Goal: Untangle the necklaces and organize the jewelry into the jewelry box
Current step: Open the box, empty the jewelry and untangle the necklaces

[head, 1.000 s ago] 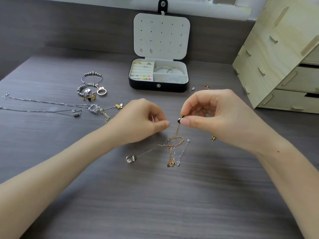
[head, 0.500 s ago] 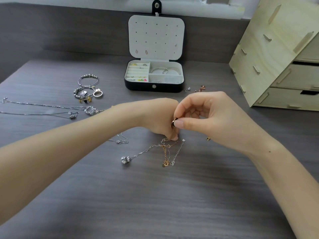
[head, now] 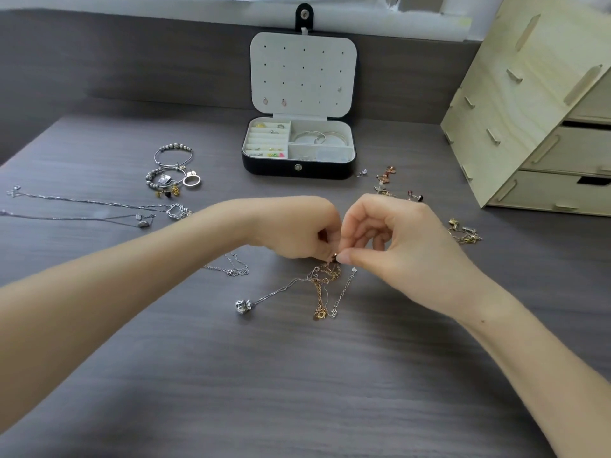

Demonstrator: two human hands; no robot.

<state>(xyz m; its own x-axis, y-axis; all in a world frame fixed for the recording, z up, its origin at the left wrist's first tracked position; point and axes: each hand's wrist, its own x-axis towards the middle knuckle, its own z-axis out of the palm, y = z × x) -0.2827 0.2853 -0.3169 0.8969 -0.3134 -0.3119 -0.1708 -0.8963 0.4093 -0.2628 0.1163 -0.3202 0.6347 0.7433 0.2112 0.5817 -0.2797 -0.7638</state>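
Observation:
A tangle of gold and silver necklace chains point(head: 325, 285) lies mid-table, a silver pendant point(head: 243, 306) trailing off to its left. My right hand point(head: 393, 246) pinches a small dark bead of the tangle between thumb and forefinger. My left hand point(head: 294, 228) meets it fingertip to fingertip, fingers curled onto the chains just above the tangle. The black jewelry box point(head: 299, 166) stands open behind, with rings, earrings and bangles in its compartments. Another thin silver chain point(head: 231, 267) lies below my left wrist.
Two long silver necklaces point(head: 82, 209) stretch across the left. Beaded bracelets point(head: 170, 166) and a ring point(head: 191, 180) sit left of the box. Loose earrings point(head: 388, 183) and gold pieces point(head: 464, 233) lie to the right. A wooden drawer unit point(head: 535, 127) fills the right rear.
My left hand has moved right to meet my right hand. Both hands dropped lower, so the chains that hung from my right fingers now lie bunched on the table.

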